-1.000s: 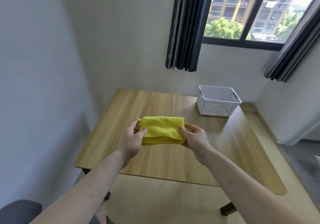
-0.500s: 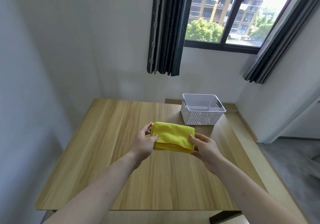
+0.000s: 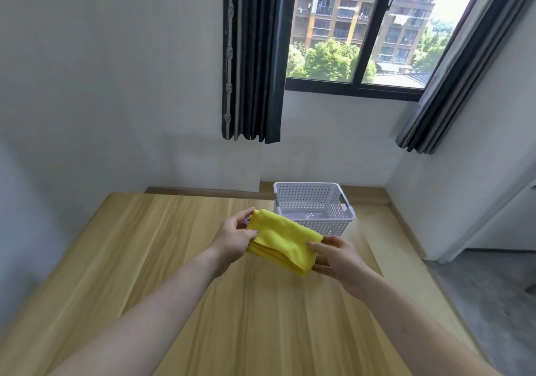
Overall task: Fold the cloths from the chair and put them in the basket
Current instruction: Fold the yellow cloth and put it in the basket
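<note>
A folded yellow cloth (image 3: pixel 282 240) hangs in the air above the wooden table (image 3: pixel 174 259), tilted down toward the right. My left hand (image 3: pixel 235 237) pinches its left end, thumb on top. At the cloth's right end my right hand (image 3: pixel 333 255) holds it with the thumb on top and fingers beneath. Just behind the cloth, at the table's far right, stands the white perforated basket (image 3: pixel 342 204); the part of its inside that shows holds nothing. The chair is out of view.
White walls close in behind and to the left of the table. A window with dark curtains (image 3: pixel 251 56) is above the basket. Grey floor (image 3: pixel 487 303) lies to the right of the table.
Both hands have carried the folded cloth forward and to the right, closer to the basket. My view has moved in over the table.
</note>
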Demonstrator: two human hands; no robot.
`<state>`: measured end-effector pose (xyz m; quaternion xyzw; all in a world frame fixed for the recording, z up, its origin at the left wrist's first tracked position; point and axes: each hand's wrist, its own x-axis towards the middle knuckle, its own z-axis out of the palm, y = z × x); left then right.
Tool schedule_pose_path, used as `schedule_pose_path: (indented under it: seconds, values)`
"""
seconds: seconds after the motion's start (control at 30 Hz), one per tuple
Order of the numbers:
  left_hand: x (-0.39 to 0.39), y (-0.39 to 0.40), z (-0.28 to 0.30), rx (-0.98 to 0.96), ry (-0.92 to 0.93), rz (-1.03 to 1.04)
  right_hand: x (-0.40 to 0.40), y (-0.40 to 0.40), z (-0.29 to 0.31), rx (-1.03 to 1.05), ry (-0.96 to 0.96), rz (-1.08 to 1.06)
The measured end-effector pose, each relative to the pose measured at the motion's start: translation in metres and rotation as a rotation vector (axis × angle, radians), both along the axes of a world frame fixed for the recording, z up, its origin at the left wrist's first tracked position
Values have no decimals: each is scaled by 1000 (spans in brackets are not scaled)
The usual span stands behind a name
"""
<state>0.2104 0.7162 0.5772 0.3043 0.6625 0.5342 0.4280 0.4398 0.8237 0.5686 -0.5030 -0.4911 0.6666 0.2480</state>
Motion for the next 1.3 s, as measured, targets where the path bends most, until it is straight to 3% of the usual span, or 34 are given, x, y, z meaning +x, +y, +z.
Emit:
schedule_pose_path:
  seconds: [0.4,0.9,1.07,1.3]
  values:
    - [14,203,-31,-115,57,116,10,190,-31,-59,-100,194]
    - [-19,322,-63,-146,255,32,-19,269,-69,-45,-202,160]
    - [-14,385,-91,-201,367,-11,-27,316,-76,114,-426,206]
    - [3,452,-145,-294,455,-141,-41,376,-112,263,-948,489]
